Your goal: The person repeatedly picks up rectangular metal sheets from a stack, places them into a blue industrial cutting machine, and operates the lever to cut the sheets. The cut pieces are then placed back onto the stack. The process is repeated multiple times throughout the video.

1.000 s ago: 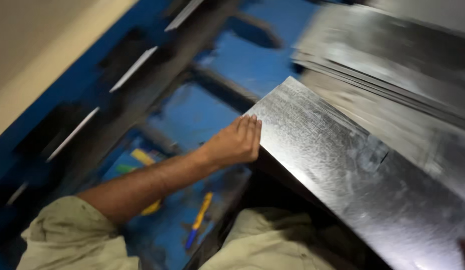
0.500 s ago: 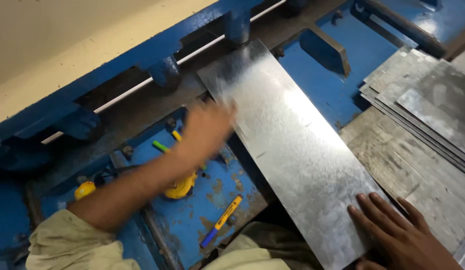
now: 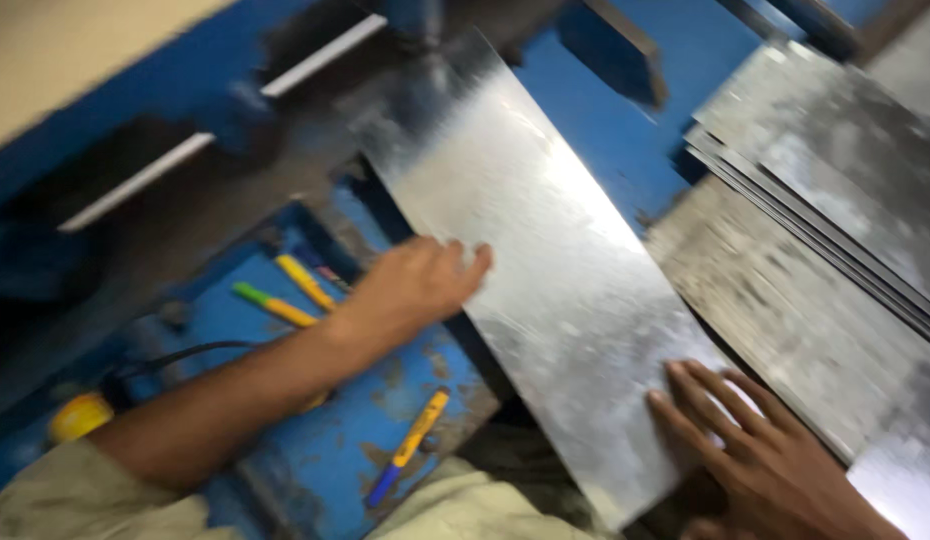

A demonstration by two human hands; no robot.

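2 hands (image 3: 415,285) (image 3: 760,450) on 1 metal sheet (image 3: 545,250)

sheet (image 3: 545,260) on bench (image 3: 315,470) — stack (image 3: 835,200) right

blur: whole view smeared | right hand (image 3: 775,460): wrist cut by bottom edge | metal sheet (image 3: 545,260): far end hidden under blue machine (image 3: 185,110)

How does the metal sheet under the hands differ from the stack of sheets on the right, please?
The metal sheet lies singly, with its far end reaching into the blue machine; the stack of sheets is several layers, set aside to the right. The left hand rests at the single sheet's left edge and the right hand presses its near end; no hand touches the stack. Both are flat, grey and shiny.
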